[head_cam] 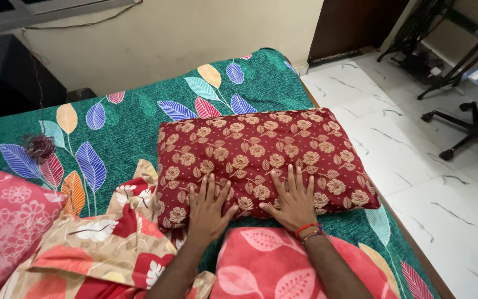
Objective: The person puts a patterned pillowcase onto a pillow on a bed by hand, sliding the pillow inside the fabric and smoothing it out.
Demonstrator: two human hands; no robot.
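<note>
You're in a home bedroom. Bed (139, 119) under you, spread with a green sheet printed with coloured leaves. Maroon floral pillow (261, 155) on it, pink floral pillow (6, 221) at your left, a crumpled flowered cloth (112, 238) beside that. Plain cream wall (183, 33) behind the bed. White marble-look floor tiles (416, 155) to your right, with an office chair's wheeled base (471, 130).
</note>
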